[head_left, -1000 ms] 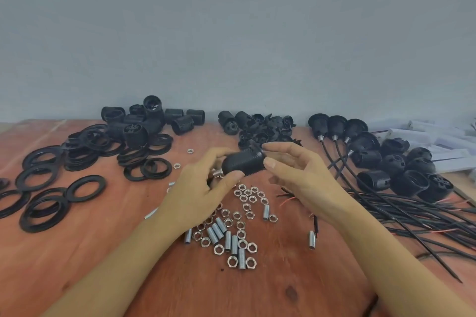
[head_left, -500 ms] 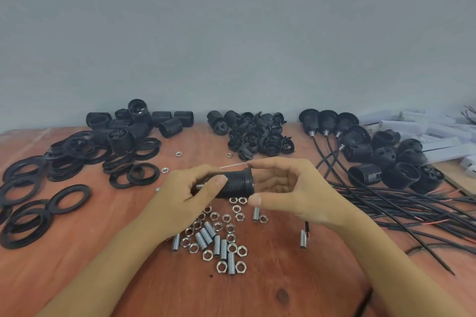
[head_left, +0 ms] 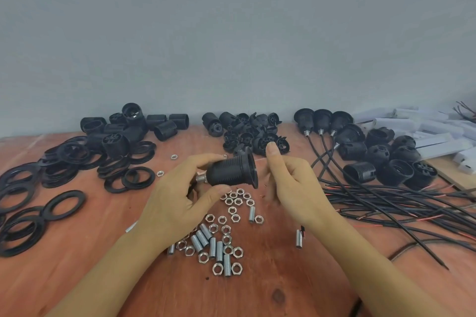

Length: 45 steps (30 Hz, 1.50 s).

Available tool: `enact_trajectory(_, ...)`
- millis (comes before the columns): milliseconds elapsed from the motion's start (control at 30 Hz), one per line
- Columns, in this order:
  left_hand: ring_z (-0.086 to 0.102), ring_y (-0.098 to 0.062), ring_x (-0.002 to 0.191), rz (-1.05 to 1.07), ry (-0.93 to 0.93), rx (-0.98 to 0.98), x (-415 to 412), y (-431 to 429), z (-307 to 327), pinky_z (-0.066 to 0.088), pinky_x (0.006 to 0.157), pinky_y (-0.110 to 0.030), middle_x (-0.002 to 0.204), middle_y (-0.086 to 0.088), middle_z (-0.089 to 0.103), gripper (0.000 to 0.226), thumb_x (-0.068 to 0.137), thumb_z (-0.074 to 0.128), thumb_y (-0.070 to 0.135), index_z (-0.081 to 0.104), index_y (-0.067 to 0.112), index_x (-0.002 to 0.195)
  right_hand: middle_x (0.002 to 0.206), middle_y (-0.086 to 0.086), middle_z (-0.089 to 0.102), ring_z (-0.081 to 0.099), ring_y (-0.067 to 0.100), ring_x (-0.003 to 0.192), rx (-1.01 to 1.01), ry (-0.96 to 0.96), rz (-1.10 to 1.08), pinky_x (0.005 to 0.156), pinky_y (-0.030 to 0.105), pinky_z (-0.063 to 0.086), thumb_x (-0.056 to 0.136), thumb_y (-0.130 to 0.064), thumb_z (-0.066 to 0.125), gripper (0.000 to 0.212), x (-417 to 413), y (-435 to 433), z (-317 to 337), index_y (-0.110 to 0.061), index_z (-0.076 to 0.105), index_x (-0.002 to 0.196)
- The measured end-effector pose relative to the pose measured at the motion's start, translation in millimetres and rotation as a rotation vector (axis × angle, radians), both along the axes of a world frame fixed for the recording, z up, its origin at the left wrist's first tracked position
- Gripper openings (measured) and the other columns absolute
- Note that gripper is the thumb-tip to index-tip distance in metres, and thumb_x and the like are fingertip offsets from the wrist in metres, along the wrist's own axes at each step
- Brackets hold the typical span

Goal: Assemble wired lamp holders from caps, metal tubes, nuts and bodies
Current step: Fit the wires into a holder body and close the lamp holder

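My left hand (head_left: 175,203) grips a black lamp holder (head_left: 231,171) above the wooden table (head_left: 257,291). The holder lies sideways, its flared rim facing right and a short metal tube (head_left: 201,179) sticking out of its left end. Just to the right of the rim is my right hand (head_left: 293,188), one digit raised and the other fingers blurred and loosely curled, apart from the holder. Below the hands lies a scatter of metal tubes and nuts (head_left: 219,242).
Black rings (head_left: 64,204) are piled at the left, with threaded bodies (head_left: 164,130) behind them. Caps (head_left: 252,134) lie at the back centre. Wired holders (head_left: 373,152) and black cables (head_left: 399,203) fill the right, white boxes (head_left: 425,131) beyond. One wired tube (head_left: 298,238) lies alone.
The holder turned in my left hand, so its flared rim now faces right. My right hand let go of it and drew slightly to the right.
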<state>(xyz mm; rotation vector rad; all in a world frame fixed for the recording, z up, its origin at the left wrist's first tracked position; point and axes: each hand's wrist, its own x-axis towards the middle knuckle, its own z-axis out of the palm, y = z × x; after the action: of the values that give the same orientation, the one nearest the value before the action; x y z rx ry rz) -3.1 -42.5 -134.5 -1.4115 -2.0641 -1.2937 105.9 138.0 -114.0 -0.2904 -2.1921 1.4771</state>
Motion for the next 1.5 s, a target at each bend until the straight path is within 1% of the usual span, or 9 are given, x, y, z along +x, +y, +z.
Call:
enact_trajectory(100, 0.056, -0.018, 0.062, 0.023, -0.019, 0.031, -4, -1, -2, 0.047, 0.057, -0.032, 0.088, 0.016, 0.061, 0.036, 0.086, 0.052, 0.068, 0.045, 0.058, 0.12, 0.049, -0.001, 0.059, 0.05, 0.019, 0.046, -0.136, 0.015, 0.106, 0.048, 0.015, 0.041, 0.088, -0.065, 0.04, 0.065, 1, -2, 2, -0.01, 0.074, 0.081)
enact_trajectory(233, 0.055, -0.014, 0.062, 0.063, -0.049, 0.061, -11, -3, -3, 0.045, 0.056, -0.022, 0.083, 0.014, 0.06, 0.036, 0.085, 0.052, 0.069, 0.045, 0.059, 0.119, 0.039, 0.004, 0.05, 0.047, 0.017, 0.041, -0.192, 0.069, 0.052, 0.063, 0.011, 0.044, 0.087, -0.064, 0.043, 0.073, 1, -1, 1, -0.005, 0.062, 0.048)
enact_trajectory(400, 0.056, -0.015, 0.064, 0.07, -0.03, 0.045, -11, -4, -4, 0.045, 0.057, -0.021, 0.088, 0.014, 0.061, 0.035, 0.086, 0.055, 0.064, 0.044, 0.059, 0.119, 0.078, -0.003, 0.074, 0.055, 0.014, 0.051, -0.242, -0.003, 0.182, 0.047, 0.019, 0.043, 0.086, -0.063, 0.042, 0.055, 1, -7, 5, -0.021, 0.076, 0.081)
enact_trajectory(533, 0.054, -0.013, 0.06, 0.096, -0.039, 0.047, -12, -5, 0, 0.04, 0.054, -0.014, 0.089, 0.024, 0.061, 0.035, 0.087, 0.054, 0.064, 0.044, 0.058, 0.12, 0.043, 0.003, 0.054, 0.048, 0.014, 0.042, -0.241, 0.051, 0.123, 0.064, 0.016, 0.044, 0.09, -0.063, 0.046, 0.065, 2, -4, 3, -0.019, 0.065, 0.046)
enact_trajectory(733, 0.061, 0.0, 0.073, 0.117, 0.041, -0.048, -3, -5, 3, 0.043, 0.067, -0.009, 0.096, 0.037, 0.058, 0.037, 0.087, 0.058, 0.056, 0.053, 0.041, 0.121, 0.075, -0.007, 0.072, 0.058, 0.007, 0.052, -0.233, 0.002, 0.224, 0.047, 0.016, 0.042, 0.076, -0.06, 0.06, 0.048, 1, -11, -2, -0.03, 0.066, 0.114)
enact_trajectory(833, 0.056, 0.008, 0.069, 0.119, 0.09, -0.052, -2, -6, 5, 0.04, 0.066, -0.005, 0.095, 0.038, 0.053, 0.039, 0.089, 0.056, 0.052, 0.06, 0.027, 0.119, 0.063, -0.006, 0.069, 0.058, 0.003, 0.051, -0.17, 0.042, 0.169, 0.05, 0.012, 0.043, 0.077, -0.058, 0.06, 0.035, 2, -15, -1, -0.027, 0.073, 0.084)
enact_trajectory(967, 0.052, 0.008, 0.07, 0.132, 0.098, -0.003, -5, -7, 6, 0.042, 0.066, -0.01, 0.093, 0.032, 0.053, 0.044, 0.089, 0.056, 0.055, 0.066, 0.02, 0.114, 0.04, 0.006, 0.052, 0.046, 0.016, 0.04, -0.096, 0.029, 0.051, 0.049, 0.02, 0.043, 0.083, -0.072, 0.043, 0.076, 3, -12, -3, -0.008, 0.063, 0.047)
enact_trajectory(1167, 0.049, 0.013, 0.072, 0.138, 0.15, 0.01, -4, -5, 6, 0.04, 0.065, -0.009, 0.093, 0.03, 0.052, 0.044, 0.092, 0.052, 0.059, 0.063, 0.024, 0.116, 0.079, -0.001, 0.073, 0.064, 0.008, 0.056, -0.123, -0.034, 0.113, 0.052, 0.017, 0.047, 0.075, -0.071, 0.064, 0.06, 2, -15, -5, -0.03, 0.061, 0.119)
enact_trajectory(1500, 0.049, 0.01, 0.057, 0.069, 0.112, 0.058, 6, 0, 10, 0.035, 0.057, -0.003, 0.085, 0.033, 0.052, 0.041, 0.085, 0.063, 0.052, 0.064, 0.025, 0.116, 0.098, 0.002, 0.075, 0.072, 0.015, 0.083, -0.428, 0.036, 0.147, 0.056, 0.022, 0.053, 0.068, -0.05, 0.075, 0.058, 0, -22, -8, -0.017, 0.062, 0.114)
